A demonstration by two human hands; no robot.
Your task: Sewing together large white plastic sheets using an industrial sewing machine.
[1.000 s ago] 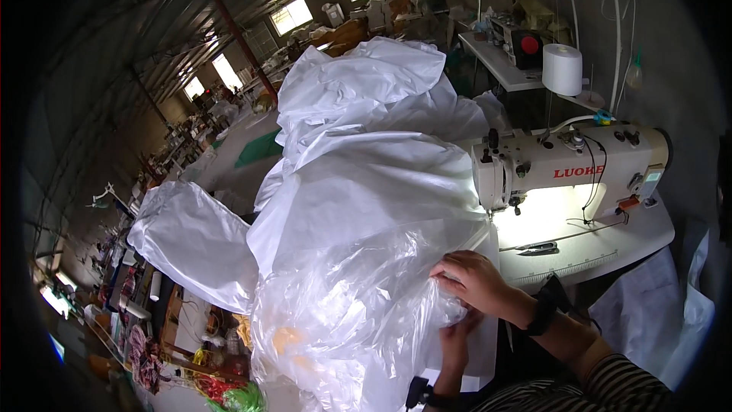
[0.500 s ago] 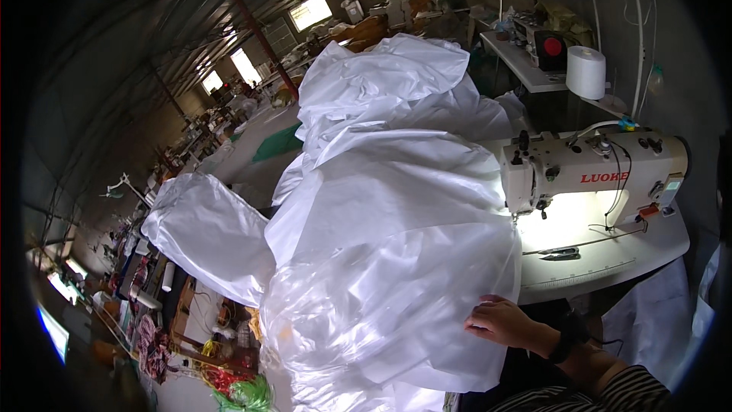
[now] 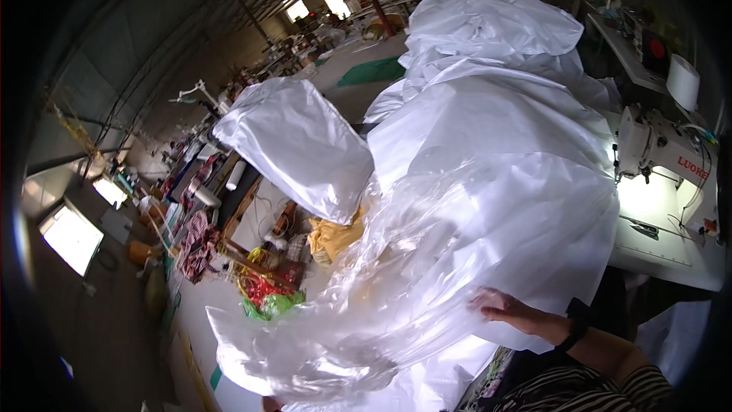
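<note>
A large heap of white plastic sheeting (image 3: 496, 137) spreads before me, one edge under the needle end of a sewing machine (image 3: 663, 145). Across its near left part lies thin clear plastic film (image 3: 305, 343), smeared by motion and spread toward the lower left. My right hand (image 3: 507, 310), slightly blurred, rests on the sheeting with its fingers stretched out. Only a sliver of my left hand (image 3: 271, 403) shows at the lower edge, beside the film; its fingers are hidden. A stuffed white plastic bundle (image 3: 297, 145) stands left of the heap.
Thread snips (image 3: 644, 229) lie on the machine bed (image 3: 656, 255). A white thread cone (image 3: 683, 82) stands behind the machine. Yellow cloth (image 3: 335, 236) and red and green netting (image 3: 271, 290) lie to the left. A green sheet (image 3: 372, 71) is on the floor farther back.
The view has swung left, so the heap and machine appear farther right. The clear film has spread out to the lower left, and part of my left hand has come into view.
</note>
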